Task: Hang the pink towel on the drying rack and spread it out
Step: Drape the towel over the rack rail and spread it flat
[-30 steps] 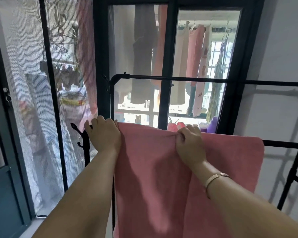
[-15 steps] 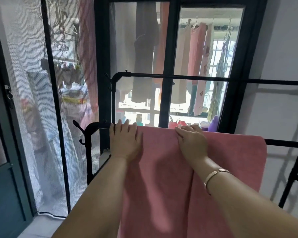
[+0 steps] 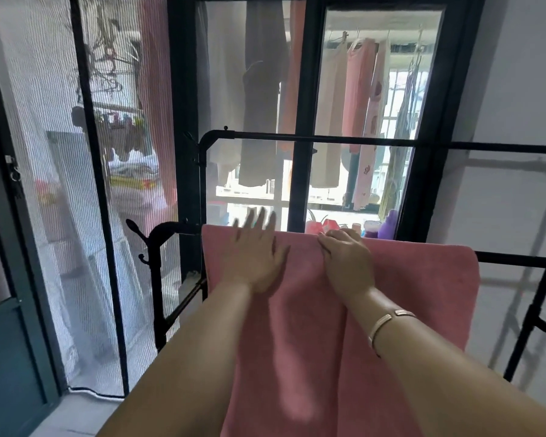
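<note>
The pink towel [image 3: 407, 298] hangs over the lower bar of the black drying rack [image 3: 514, 259], spread wide from the rack's left post towards the right. My left hand [image 3: 256, 253] is blurred, flat and open with fingers spread, over the towel's top left part. My right hand [image 3: 347, 263] rests on the towel at the bar, fingers curled over the top edge; a bracelet is on that wrist. A vertical fold runs down the towel below my right hand.
The rack's upper bar [image 3: 328, 141] runs across behind the towel. A dark-framed window [image 3: 300, 121] with hanging clothes outside stands behind. A mesh screen door [image 3: 85, 184] is at the left. A white wall [image 3: 517, 89] is at the right.
My left hand has slid right along the bar and opened flat on the towel. The towel's left edge is now flatter. My right hand has stayed at the top edge.
</note>
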A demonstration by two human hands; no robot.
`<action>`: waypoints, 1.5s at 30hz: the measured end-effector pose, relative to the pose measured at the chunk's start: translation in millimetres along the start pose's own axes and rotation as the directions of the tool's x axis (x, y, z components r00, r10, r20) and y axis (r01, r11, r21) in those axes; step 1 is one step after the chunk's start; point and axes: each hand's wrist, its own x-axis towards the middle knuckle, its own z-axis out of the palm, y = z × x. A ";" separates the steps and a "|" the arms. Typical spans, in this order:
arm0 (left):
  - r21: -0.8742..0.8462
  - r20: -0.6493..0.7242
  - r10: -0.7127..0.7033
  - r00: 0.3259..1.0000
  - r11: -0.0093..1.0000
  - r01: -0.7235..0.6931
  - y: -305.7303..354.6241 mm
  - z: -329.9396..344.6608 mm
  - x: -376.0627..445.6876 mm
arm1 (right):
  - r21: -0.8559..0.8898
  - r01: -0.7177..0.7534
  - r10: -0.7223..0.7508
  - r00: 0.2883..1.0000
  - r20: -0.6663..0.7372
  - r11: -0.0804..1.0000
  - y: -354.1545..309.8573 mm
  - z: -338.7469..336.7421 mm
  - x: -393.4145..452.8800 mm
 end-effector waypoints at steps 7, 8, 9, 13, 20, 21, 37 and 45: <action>-0.191 -0.067 0.009 0.998 0.981 -0.021 18.4 10.2 -1.7 | -0.142 0.012 -0.012 1.000 -0.001 0.990 19.6 -1.2 -10.1; -0.202 -0.084 -0.001 0.997 0.979 -0.016 17.4 10.0 -1.3 | -0.166 -0.006 0.006 1.000 0.000 0.986 26.7 -3.5 -12.4; -0.215 -0.094 -0.013 0.995 0.977 -0.007 15.2 9.6 -0.6 | -0.178 -0.023 0.022 1.000 -0.008 0.984 32.0 -5.4 -13.5; -0.227 -0.099 -0.046 0.994 0.974 0.023 21.9 9.4 -0.6 | -0.154 -0.097 0.081 0.991 -0.109 0.983 50.8 -16.5 -20.2; -0.102 -0.056 -0.150 0.987 0.984 0.144 36.4 3.2 6.3 | -0.100 -0.181 0.173 0.981 -0.088 0.978 77.9 -30.5 -27.5; -0.086 -0.063 -0.157 0.986 0.985 0.151 45.7 1.6 9.1 | -0.115 -0.164 0.155 0.985 -0.080 0.980 79.0 -31.7 -27.7; -0.436 -0.098 -0.045 0.994 0.900 -0.003 154.2 19.2 19.9 | -0.402 0.150 -0.103 0.985 0.136 0.903 95.9 -76.6 -19.0; -0.344 -0.074 -0.078 0.994 0.938 0.048 157.9 10.5 16.0 | -0.376 -0.228 0.218 0.974 -0.068 0.898 152.4 -95.6 -39.3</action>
